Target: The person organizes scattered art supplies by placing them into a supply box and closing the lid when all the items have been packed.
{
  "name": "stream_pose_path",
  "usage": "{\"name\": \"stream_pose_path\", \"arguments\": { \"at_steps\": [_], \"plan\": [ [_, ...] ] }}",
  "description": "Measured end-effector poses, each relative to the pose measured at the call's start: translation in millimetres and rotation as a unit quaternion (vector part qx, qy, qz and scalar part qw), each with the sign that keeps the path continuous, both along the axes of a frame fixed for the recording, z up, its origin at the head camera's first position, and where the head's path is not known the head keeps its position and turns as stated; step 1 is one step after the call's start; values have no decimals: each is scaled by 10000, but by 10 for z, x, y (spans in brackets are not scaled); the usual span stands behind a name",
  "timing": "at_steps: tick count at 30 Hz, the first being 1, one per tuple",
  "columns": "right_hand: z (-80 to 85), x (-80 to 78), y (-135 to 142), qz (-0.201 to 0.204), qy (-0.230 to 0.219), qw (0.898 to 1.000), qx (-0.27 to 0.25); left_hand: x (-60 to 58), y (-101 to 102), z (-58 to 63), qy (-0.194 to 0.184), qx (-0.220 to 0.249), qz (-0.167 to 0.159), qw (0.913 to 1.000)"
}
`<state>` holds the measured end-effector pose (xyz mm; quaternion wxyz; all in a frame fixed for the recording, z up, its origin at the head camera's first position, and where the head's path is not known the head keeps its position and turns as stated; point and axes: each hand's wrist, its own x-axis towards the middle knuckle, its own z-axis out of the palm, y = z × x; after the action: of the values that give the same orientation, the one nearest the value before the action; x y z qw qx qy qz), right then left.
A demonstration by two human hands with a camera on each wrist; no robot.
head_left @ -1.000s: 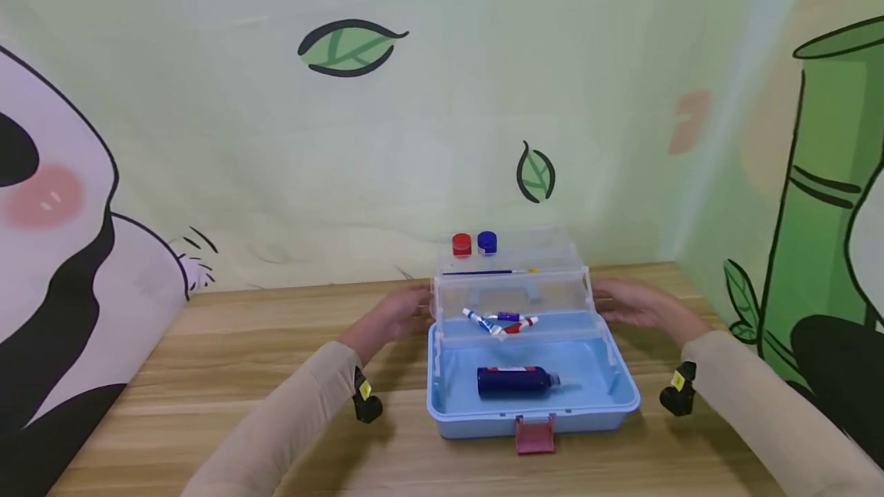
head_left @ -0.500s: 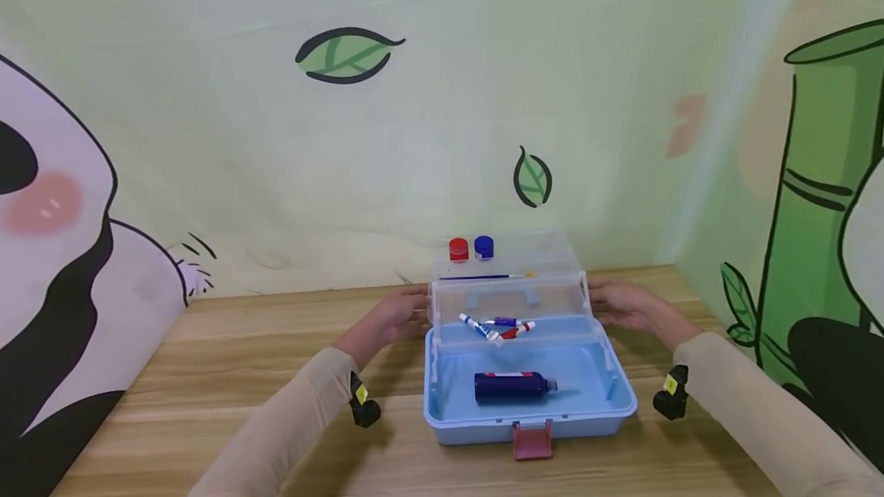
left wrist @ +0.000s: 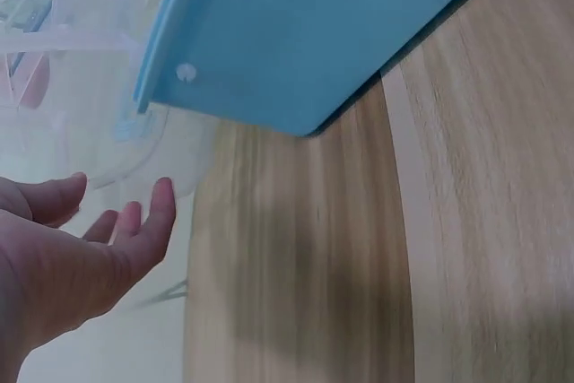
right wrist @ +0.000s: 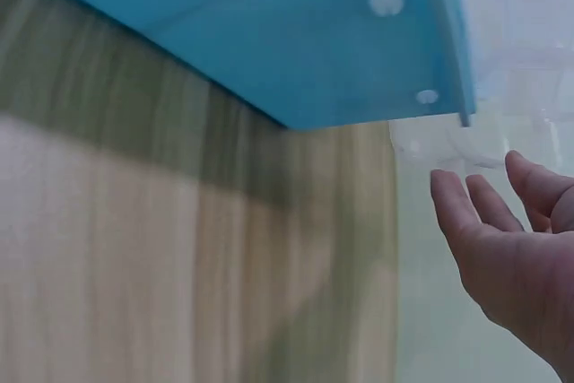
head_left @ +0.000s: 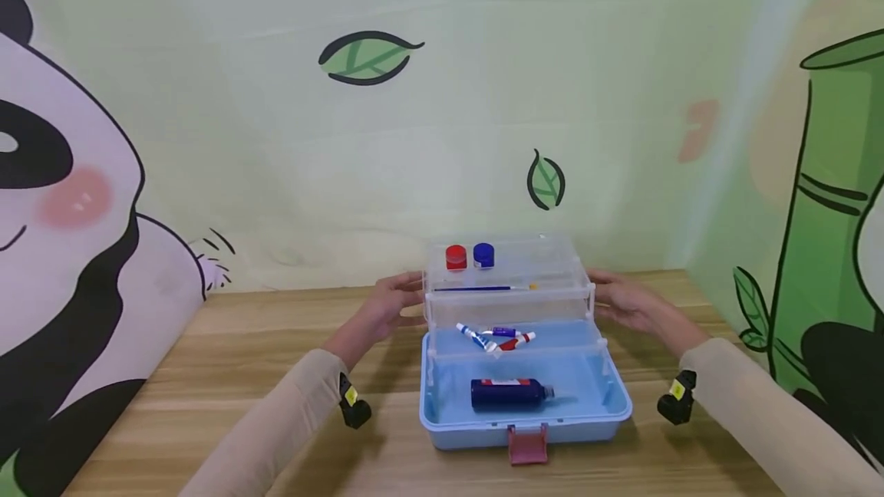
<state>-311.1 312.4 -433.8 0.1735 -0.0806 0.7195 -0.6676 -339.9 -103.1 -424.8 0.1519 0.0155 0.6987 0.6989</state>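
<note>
A light blue storage box stands unfolded on the wooden table, its clear trays stepped up behind the base. My left hand is at the back left of these trays, fingers extended. On the opposite side is my right hand, its fingers also extended. Both wrist views show fingertips right at the clear lid, with thumb and fingers spread apart. Inside the base lies a dark blue bottle. Several small paint tubes rest in the lower tray, and a paintbrush lies in the upper one.
A red jar and a blue jar stand in the upper tray. At the front, a pink latch hangs down. A printed backdrop with panda and bamboo rises behind the wooden table.
Both hands have risen slightly relative to the box. The pale blue handle seen earlier through the trays no longer shows. The tubes, bottle and jars keep their places in the box.
</note>
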Motion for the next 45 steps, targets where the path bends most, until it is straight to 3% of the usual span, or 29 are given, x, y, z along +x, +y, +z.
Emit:
{"name": "stream_pose_path", "arguments": {
  "at_steps": [4, 10, 16, 20, 24, 28, 35, 39, 45],
  "plan": [
    [96, -25, -77, -202, 235, 9995, 104, -2, -69, 72, 455, 40, 181, 9988],
    [113, -1, -228, -461, 88, 9989, -77, 58, -210, 83, 995, 47, 485, 9938],
    [285, -38, -311, -243, 112, 9974, -667, 42, -324, 160, 1581, 443, 703, 9839],
    [354, 37, -313, -176, 96, 9945, -1024, 118, -399, 187, 1670, 678, 419, 9827],
    [373, 112, -273, -350, -17, 9901, -1358, 200, -461, 248, 1374, 1011, -121, 9853],
    [392, 172, -254, -204, -67, 9900, -1393, 232, -502, 292, 1052, 1030, -740, 9863],
    [382, 335, -141, 492, 248, 9971, -533, 303, -536, 169, 687, 920, -1536, 9814],
    [275, 472, -87, 540, 549, 9970, 7, 338, -588, 65, 1027, 592, -1834, 9759],
    [140, 617, -135, 270, 963, 9927, 678, 286, -724, 9, 1538, -66, -2219, 9628]
  ]
}}
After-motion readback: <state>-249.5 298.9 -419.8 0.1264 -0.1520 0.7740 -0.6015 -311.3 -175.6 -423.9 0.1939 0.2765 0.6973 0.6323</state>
